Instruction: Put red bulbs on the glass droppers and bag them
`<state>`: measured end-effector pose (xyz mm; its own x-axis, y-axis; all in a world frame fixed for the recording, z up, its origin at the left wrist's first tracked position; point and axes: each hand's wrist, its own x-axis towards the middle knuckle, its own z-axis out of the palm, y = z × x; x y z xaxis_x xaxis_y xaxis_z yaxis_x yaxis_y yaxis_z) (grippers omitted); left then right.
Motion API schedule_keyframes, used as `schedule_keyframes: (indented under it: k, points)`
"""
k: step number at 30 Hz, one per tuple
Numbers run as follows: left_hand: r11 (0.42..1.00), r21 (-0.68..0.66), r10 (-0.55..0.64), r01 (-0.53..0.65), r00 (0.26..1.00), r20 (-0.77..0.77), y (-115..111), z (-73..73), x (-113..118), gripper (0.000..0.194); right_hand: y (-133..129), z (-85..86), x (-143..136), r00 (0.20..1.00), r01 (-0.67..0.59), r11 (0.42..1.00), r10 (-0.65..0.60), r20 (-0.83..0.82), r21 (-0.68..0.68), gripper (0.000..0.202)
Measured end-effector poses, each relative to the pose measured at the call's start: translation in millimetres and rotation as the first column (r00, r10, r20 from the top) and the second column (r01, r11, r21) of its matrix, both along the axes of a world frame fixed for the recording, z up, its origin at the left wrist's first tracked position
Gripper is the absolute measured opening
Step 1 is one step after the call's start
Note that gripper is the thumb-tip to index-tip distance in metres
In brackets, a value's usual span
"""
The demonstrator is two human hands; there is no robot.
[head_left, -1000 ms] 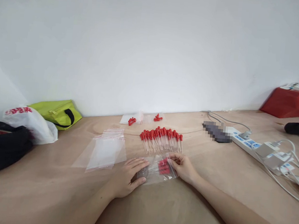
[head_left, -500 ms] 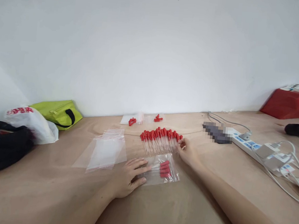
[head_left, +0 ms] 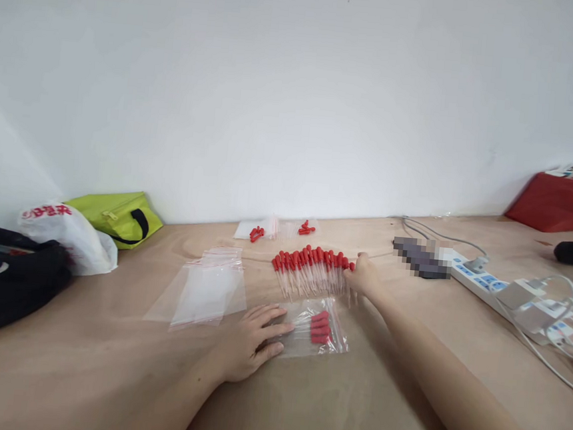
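Note:
My left hand (head_left: 249, 345) lies on a clear zip bag (head_left: 295, 348), its fingers spread over the bag's left end. Inside this bag several droppers with red bulbs (head_left: 321, 327) lie side by side, bulbs to the right. Beyond the bag, a fanned row of loose droppers (head_left: 312, 271) rests on the table, red bulbs away from me and clear tips toward me. At the right end of that row is my right hand (head_left: 367, 277), fingers against or just beside the last dropper. Its index finger points forward, apart from the thumb, which partly hides behind the bulb.
Flat zip bags (head_left: 207, 288) overlap left of the row. At the wall lie two bags with small red pieces (head_left: 257, 233). A blurred-out dark object (head_left: 422, 259), a power strip (head_left: 479, 279) with cables and a red bag (head_left: 558, 202) are right; a green bag (head_left: 120, 217) is left.
My right hand has shifted slightly away from me and to the right, its index finger now straighter. My left hand stays on the bag. The whole view has shifted a little.

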<state>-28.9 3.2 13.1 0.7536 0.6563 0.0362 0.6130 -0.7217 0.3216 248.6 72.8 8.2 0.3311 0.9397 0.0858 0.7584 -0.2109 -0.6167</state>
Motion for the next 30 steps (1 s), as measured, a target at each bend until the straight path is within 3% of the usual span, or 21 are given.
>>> schedule_keyframes:
  k: [3,5,8,11,22,30]
  points:
    - [1.0,0.0,0.0,0.0,1.0,0.01,0,-0.8,0,0.034,-16,0.3,9,0.996,-0.051,0.998,0.052,-0.077,0.022,0.042]
    - [1.0,0.005,-0.002,0.002,1.0,0.015,1,-1.0,0,0.034,-30,-5.1,13,0.96,-0.091,0.991,0.112,-0.257,0.093,0.05]
    - [1.0,0.012,-0.007,0.007,1.0,0.015,1,-0.5,0,0.034,-52,-18.1,11,0.794,-0.073,0.966,0.206,-0.572,0.247,0.068]
    - [1.0,0.014,-0.005,0.005,1.0,0.017,1,0.8,1,0.034,-66,-29.9,1,0.655,0.01,0.945,0.24,-0.716,0.326,0.078]
    - [1.0,0.022,-0.002,0.001,1.0,0.014,2,0.6,1,0.034,-66,-39.3,-21,0.506,0.074,0.914,0.31,-0.805,0.398,0.06]
    - [1.0,0.029,-0.002,0.001,0.999,0.038,1,-0.8,1,0.036,-72,-34.2,-20,0.419,0.043,0.949,0.267,-0.868,0.313,0.053]
